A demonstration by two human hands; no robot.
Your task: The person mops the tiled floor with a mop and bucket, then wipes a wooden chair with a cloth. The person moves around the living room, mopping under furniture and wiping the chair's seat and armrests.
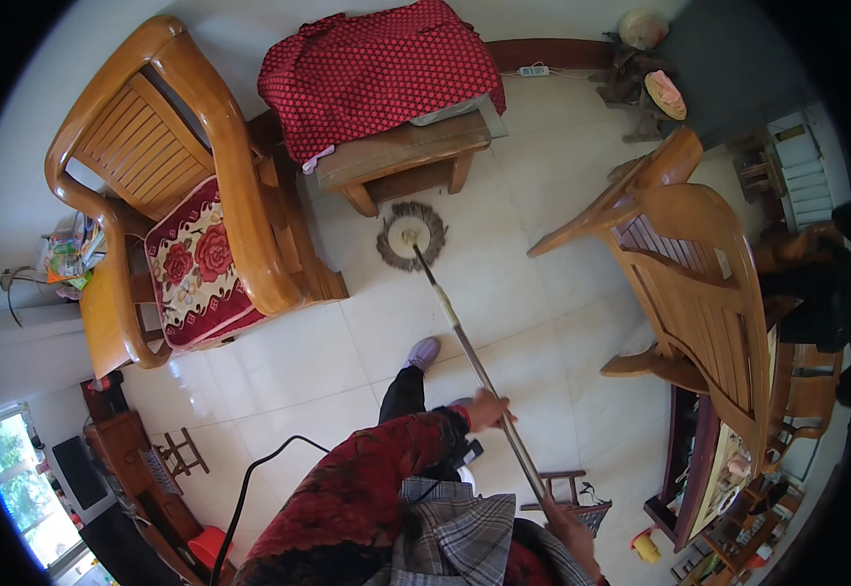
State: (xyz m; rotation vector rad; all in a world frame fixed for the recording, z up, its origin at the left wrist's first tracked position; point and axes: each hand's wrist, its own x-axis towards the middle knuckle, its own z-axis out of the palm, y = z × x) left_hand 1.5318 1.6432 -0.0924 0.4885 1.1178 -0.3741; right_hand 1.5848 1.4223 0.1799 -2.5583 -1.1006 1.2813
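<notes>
A round mop with a pale disc and grey fringe, its mop head [428, 217], lies flat on the tiles in front of the small wooden table [406, 154]. Its long metal handle [474, 363] slants back toward my body. My left hand [487, 410], in a red patterned sleeve, is closed around the middle of the handle. Lower and to the right, my right hand [570, 535] is wrapped about the handle's upper end; its fingers are partly hidden. One grey shoe [425, 353] shows on the floor left of the handle.
A wooden armchair [240, 186] with a flowered cushion [201, 259] stands at the left. A red patterned cloth [377, 73] covers much of the small table. A wooden chair [699, 283] lies tipped at the right. A small stool [186, 451] and a red bucket [211, 547] are at lower left.
</notes>
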